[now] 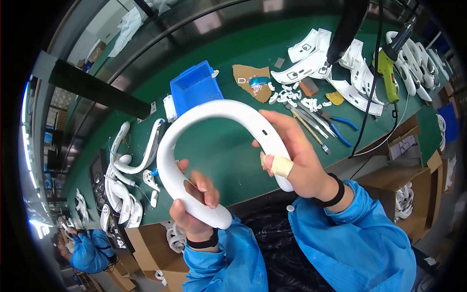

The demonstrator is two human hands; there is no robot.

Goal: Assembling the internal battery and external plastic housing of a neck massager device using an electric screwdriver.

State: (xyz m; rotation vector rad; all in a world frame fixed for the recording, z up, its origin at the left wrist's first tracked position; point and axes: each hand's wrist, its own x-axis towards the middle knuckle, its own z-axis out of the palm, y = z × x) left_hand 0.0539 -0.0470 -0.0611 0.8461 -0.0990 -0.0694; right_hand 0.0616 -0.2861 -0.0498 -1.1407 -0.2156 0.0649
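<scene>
A white U-shaped neck fan (219,109) is held up over the green bench, its curve away from me and its two ends toward me. My right hand (304,163) grips the right arm near a small dark slot, its thumb wrapped in a pale yellow covering. Around the left arm, close to the perforated end, my left hand (192,221) is closed, with its thumb outside and its fingers on the inner side. Part of the left fingers is slightly blurred.
Beyond the fan lie a blue bin (194,87), small white parts (311,103), blue-handled pliers (343,120) and curved white shells (296,73). A lime electric screwdriver (387,78) hangs at right. More white bands (119,194) lie left; cardboard boxes (151,248) flank me. Another person (90,250) works far left.
</scene>
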